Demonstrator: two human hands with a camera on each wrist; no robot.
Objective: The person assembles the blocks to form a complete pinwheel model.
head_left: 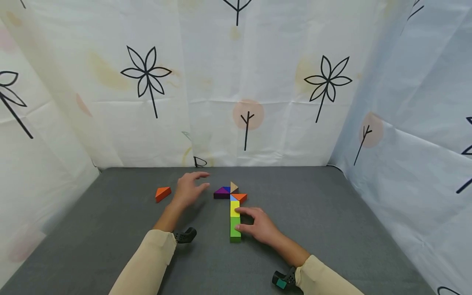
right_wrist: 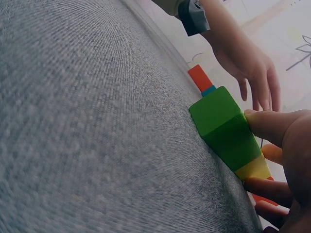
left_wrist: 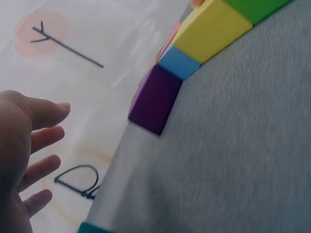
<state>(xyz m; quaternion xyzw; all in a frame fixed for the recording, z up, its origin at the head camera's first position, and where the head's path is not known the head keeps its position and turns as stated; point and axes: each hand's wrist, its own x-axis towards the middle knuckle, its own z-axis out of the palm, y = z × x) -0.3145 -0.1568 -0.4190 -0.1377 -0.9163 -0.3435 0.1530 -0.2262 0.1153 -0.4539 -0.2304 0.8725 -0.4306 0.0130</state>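
Wooden blocks form a pinwheel on a stem. The pinwheel has a purple triangle (head_left: 222, 193), dark blue triangle (head_left: 226, 189), tan triangle (head_left: 234, 187), orange triangle (head_left: 240, 197) and light blue triangle (head_left: 233, 198). Below it a yellow block (head_left: 234, 208) and a green block (head_left: 235, 230) make the stem. My right hand (head_left: 262, 226) touches the stem from the right, thumb on the green block (right_wrist: 228, 126), a finger at the yellow one. Left of the pinwheel, my left hand (head_left: 187, 189) hovers with spread fingers, holding nothing.
A loose orange triangular block (head_left: 162, 194) lies on the grey tabletop (head_left: 313, 213), left of my left hand. White printed cloth (head_left: 206, 131) hangs behind the table and along both sides. Each wrist wears a dark strap.
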